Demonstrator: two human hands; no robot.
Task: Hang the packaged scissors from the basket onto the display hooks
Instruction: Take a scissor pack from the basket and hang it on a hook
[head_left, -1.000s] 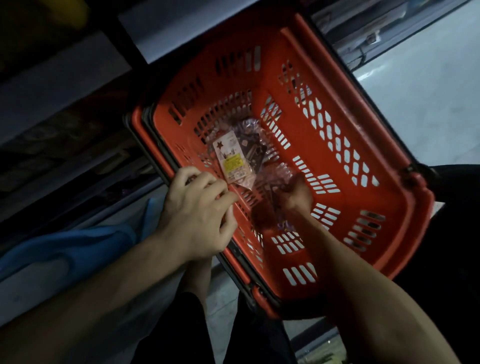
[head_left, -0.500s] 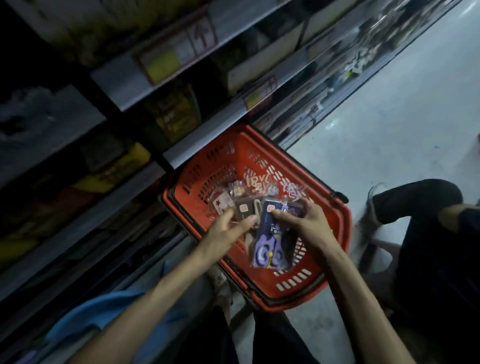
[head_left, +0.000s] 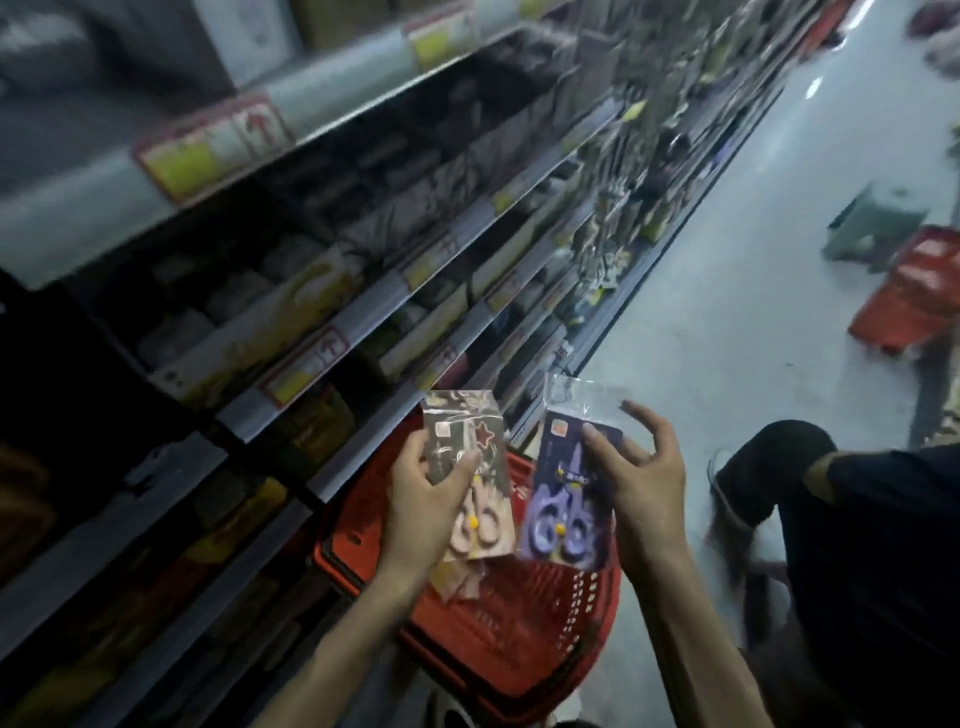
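**Holding two scissor packs clear of the basket, hooks not yet reached**

The left hand (head_left: 421, 499) grips the pink scissors pack (head_left: 470, 467) with fingers and thumb curled round its middle. The right hand (head_left: 641, 467) pinches the purple scissors pack (head_left: 566, 499) near its upper half with one digit flat on the front; its other fingers are spread loose. Both packs hang just above the red basket (head_left: 582, 639), which has more packets in it.

These packs look light: thin card in a glossy, floppy sleeve, likely slippery and easy to bend. The clear top flap, where a hang hole should be, is best left free, so holding by the card edges lower down seems wise.

The shelves (head_left: 363, 332) run close on the left, their front edges jutting out. Open floor (head_left: 727, 338) lies to the right, with a stool (head_left: 878, 218) and a second red basket (head_left: 914, 296) well apart. The hooks are too blurred to place.
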